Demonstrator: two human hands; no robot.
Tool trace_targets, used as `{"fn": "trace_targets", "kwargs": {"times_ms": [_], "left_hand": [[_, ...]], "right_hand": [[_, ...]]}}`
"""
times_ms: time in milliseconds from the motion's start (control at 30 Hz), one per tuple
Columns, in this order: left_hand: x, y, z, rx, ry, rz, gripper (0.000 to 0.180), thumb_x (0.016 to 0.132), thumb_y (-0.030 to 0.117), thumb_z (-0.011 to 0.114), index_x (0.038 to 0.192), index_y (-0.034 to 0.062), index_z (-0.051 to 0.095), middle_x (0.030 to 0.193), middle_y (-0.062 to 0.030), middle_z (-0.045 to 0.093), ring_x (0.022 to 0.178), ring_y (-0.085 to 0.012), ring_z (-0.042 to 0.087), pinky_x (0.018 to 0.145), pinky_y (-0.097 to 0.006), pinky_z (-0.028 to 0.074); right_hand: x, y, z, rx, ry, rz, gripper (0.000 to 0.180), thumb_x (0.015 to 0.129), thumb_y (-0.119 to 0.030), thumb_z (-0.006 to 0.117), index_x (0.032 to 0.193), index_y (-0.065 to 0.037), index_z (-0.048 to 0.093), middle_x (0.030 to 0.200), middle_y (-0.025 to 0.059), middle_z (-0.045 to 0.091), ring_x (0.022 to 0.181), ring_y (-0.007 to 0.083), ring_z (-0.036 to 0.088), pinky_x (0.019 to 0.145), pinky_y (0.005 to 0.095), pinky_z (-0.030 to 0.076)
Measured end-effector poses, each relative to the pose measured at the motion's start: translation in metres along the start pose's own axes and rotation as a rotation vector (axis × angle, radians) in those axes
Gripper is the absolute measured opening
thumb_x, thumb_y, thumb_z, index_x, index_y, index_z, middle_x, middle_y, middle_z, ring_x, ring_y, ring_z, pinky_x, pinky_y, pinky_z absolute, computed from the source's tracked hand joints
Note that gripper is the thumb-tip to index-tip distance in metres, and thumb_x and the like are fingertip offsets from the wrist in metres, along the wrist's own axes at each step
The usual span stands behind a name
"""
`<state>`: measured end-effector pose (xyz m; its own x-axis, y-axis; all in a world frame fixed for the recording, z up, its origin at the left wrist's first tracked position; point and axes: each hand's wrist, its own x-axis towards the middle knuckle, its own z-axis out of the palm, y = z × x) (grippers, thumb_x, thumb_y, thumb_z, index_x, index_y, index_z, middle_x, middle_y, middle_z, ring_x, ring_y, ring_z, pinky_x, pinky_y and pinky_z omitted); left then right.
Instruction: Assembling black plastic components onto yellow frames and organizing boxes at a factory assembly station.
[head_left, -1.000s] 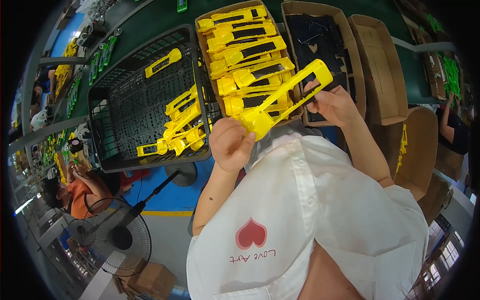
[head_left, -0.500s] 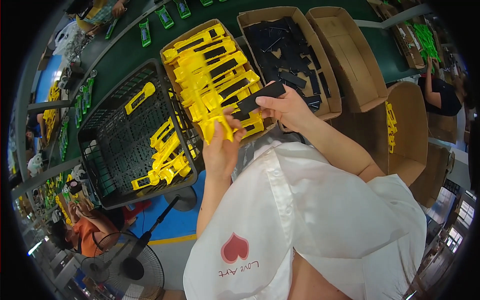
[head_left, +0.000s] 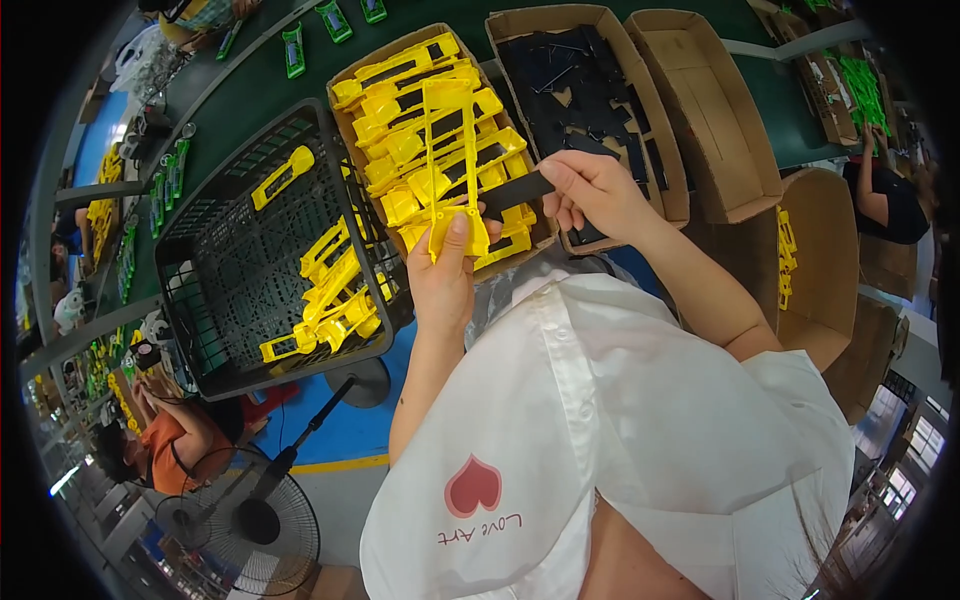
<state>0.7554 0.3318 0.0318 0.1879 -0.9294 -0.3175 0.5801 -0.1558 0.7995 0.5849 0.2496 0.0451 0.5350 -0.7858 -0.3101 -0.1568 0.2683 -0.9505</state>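
Note:
My left hand [head_left: 448, 270] is closed round the near end of a yellow plastic frame [head_left: 471, 150], which stands up with its long opening showing. Between thumb and fingers my right hand [head_left: 592, 192] grips a flat black strip [head_left: 520, 191]. The strip's left end reaches the frame's right side, near my left fingertips; whether they touch is hard to tell. Behind the frame, a cardboard box [head_left: 345, 90] holds rows of yellow frames, many with black strips in them. Right of it, another cardboard box [head_left: 671, 185] contains many loose black strips [head_left: 570, 95].
A black plastic crate [head_left: 215, 385] with several yellow frames [head_left: 340, 285] stands at left. To the right are a shallow cardboard box [head_left: 690, 90] and a deeper one [head_left: 825, 260]. A standing fan [head_left: 256, 520] is at lower left, near a person in orange [head_left: 185, 440].
The yellow frame, blurred by motion before, is now upright and steadier. My right hand has shifted slightly right with the black strip, which now lies more level.

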Motion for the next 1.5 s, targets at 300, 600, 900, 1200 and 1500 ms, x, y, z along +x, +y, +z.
{"fn": "trace_targets", "kwargs": {"times_ms": [300,600,900,1200,1500], "left_hand": [[-0.002,-0.001,0.001,-0.082,0.015,-0.050,0.025,0.083,0.014,0.051,0.099,-0.0044,0.050,0.088,-0.0102,0.057,0.076,-0.0167,0.057,0.071,-0.027,0.046],[0.008,0.023,-0.043,0.341,-0.100,-0.162,0.026,0.079,0.011,0.055,0.101,-0.0027,0.051,0.089,-0.0095,0.058,0.063,-0.0161,0.057,0.051,-0.024,0.047],[0.010,0.021,-0.047,0.371,-0.174,-0.243,0.021,0.079,0.010,0.055,0.095,-0.0037,0.053,0.076,-0.0092,0.058,0.059,-0.0158,0.057,0.050,-0.023,0.047],[0.008,0.013,-0.044,0.381,-0.093,-0.227,0.016,0.078,0.007,0.056,0.090,-0.0033,0.056,0.075,-0.0080,0.058,0.059,-0.0143,0.057,0.052,-0.024,0.048],[0.014,0.016,-0.002,1.756,-0.191,0.181,0.021,0.072,0.023,0.058,0.072,0.0021,0.053,0.065,-0.0153,0.056,0.064,-0.0330,0.055,0.058,-0.039,0.044]], "right_hand": [[-0.001,0.004,-0.001,-0.386,0.024,-0.168,0.017,0.078,-0.018,0.057,0.074,-0.002,0.052,0.056,0.0049,0.053,0.046,0.0096,0.050,0.044,0.0214,0.039],[-0.008,-0.015,-0.003,-0.234,-0.083,0.168,0.019,0.082,-0.017,0.052,0.072,-0.001,0.052,0.057,0.0028,0.053,0.043,0.0050,0.047,0.042,0.0175,0.038],[-0.001,-0.017,0.013,-0.436,-0.010,0.194,0.021,0.082,-0.019,0.052,0.075,0.001,0.053,0.058,0.0042,0.054,0.043,0.0061,0.048,0.043,0.0185,0.040],[0.012,0.008,0.016,-1.155,0.302,-0.159,0.027,0.075,-0.027,0.061,0.074,-0.003,0.048,0.059,0.0055,0.053,0.049,0.0100,0.050,0.045,0.0245,0.039],[0.016,0.026,0.010,-0.829,0.137,-0.099,0.035,0.072,-0.033,0.062,0.078,-0.002,0.047,0.063,0.0130,0.056,0.058,0.0213,0.056,0.053,0.0293,0.042]]}}
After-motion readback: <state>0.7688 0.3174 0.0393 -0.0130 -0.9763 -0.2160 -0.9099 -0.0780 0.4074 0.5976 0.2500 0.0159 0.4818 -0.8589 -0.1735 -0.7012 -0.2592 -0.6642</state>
